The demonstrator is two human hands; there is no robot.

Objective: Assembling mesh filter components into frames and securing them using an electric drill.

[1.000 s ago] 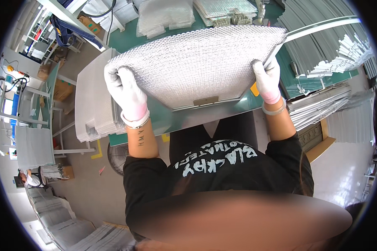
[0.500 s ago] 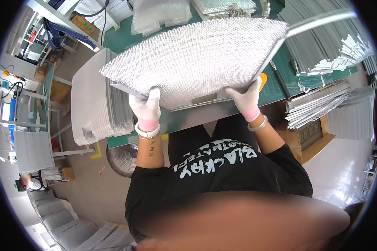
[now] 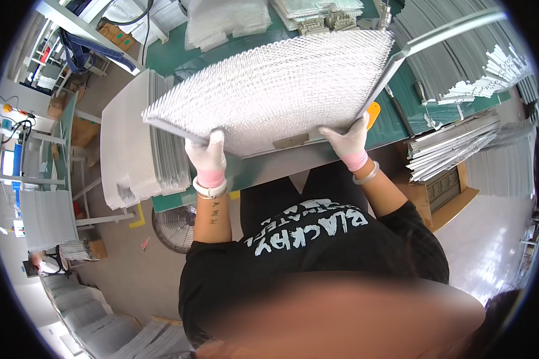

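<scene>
Above the front edge of the green table, a silver metal mesh panel is held tilted, its far edge raised. Grey metal frame strip runs along its right side, then bends away and sticks out to the upper right. A small dull metal plate sits on the near edge. My left hand, in a white glove with pink cuff, grips the near left corner, thumb on top. At the near right corner my gloved right hand holds the panel with its thumb over the edge; its other fingers are mostly hidden.
On the green table, mesh sheets are stacked at left, with more mesh behind. A yellow tool and a dark-handled tool lie right. Frame strips and a cardboard box stand beyond. A fan is below.
The panel has tipped slightly, its far right corner shifting left, away from the bend in the frame strip. Both hands keep their grip and have barely moved.
</scene>
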